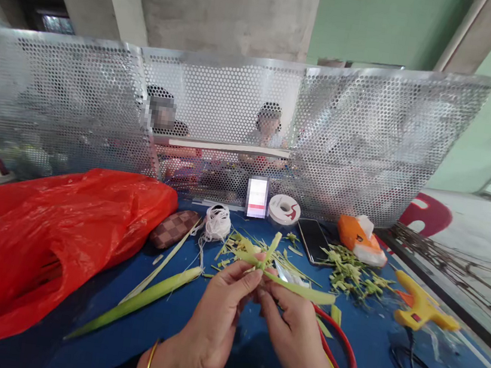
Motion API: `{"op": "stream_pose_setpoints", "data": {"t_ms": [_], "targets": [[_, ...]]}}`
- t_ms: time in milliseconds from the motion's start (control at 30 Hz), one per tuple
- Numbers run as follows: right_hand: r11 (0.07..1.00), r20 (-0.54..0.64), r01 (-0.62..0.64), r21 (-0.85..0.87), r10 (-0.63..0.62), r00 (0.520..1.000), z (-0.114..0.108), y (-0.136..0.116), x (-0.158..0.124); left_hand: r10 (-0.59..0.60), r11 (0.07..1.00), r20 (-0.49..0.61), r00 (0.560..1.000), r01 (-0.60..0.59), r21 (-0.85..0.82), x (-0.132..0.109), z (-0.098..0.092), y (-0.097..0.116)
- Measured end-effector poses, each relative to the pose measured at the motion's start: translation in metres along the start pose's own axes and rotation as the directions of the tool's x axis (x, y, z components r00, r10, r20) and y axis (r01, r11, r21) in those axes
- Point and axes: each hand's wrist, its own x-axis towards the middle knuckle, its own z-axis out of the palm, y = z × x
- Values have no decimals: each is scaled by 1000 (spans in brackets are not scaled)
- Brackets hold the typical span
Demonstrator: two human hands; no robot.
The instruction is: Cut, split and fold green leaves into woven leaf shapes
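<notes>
Both hands meet over the middle of the blue table. My left hand [221, 304] pinches a small knotted piece of green leaf strips [261, 264] between thumb and fingers. My right hand [293, 320] closes on the same piece from the right, its thumb and fingertips close to the knot. One strip sticks up from the knot and a longer one runs out to the right, above my right hand. Red-handled scissors [351, 358] lie beside my right hand, partly hidden by it. Leaf scraps [241, 247] are scattered just behind the hands.
A red plastic bag [62, 232] fills the left side, with a long green leaf [139, 301] near it. Behind are a checked pouch [175, 229], white string [217, 224], a ribbon spool [284, 210] and a phone [313, 241]. A yellow glue gun [422, 304] with its cable lies right.
</notes>
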Motion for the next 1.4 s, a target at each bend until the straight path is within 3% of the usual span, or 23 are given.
{"op": "stream_pose_setpoints", "data": {"t_ms": [100,233,367,533,600,633,667,700,767,833,900,1100,1267,1400], "targets": [[996,43,2,93,-6,999,2,-2,-2,39,999,-68,997,-37,30,1,-1,-2],[982,36,166,89,-170,985,6,-5,-6,81,996,-151,985,-73,57,2,-4,-8],[951,42,310,9,-310,950,12,-1,-10,52,998,-183,982,-44,50,3,-4,-10],[901,69,365,-233,-359,931,3,-7,-10,41,995,-151,988,-27,94,7,-4,-2],[812,83,478,-336,-480,874,-11,-16,-8,53,992,-114,992,-39,124,8,-5,2],[741,73,546,-392,-566,821,-19,-20,-6,59,990,-86,995,-47,136,8,-5,4],[669,29,566,-481,-633,773,-27,-23,-3,58,988,-54,997,-50,147,8,-5,6],[633,-43,507,-585,-648,760,-35,-24,1,49,987,-23,999,-45,156,8,-5,7],[636,-71,387,-668,-572,817,-46,-22,9,27,985,5,1000,-27,169,7,-5,7],[685,25,373,-626,-460,887,-51,-15,16,15,983,-3,1000,-14,182,6,-5,7],[754,110,364,-547,-367,924,-49,-9,19,21,977,-22,1000,-16,213,7,-5,7],[761,128,417,-496,-411,903,-32,-8,11,100,952,-110,989,-63,301,12,-7,0],[734,155,496,-464,-484,861,-27,-15,4,49,963,-106,993,-19,268,17,-12,-2],[830,180,399,-389,-357,917,-50,-19,12,-58,895,-10,998,57,442,17,-15,8]]}}
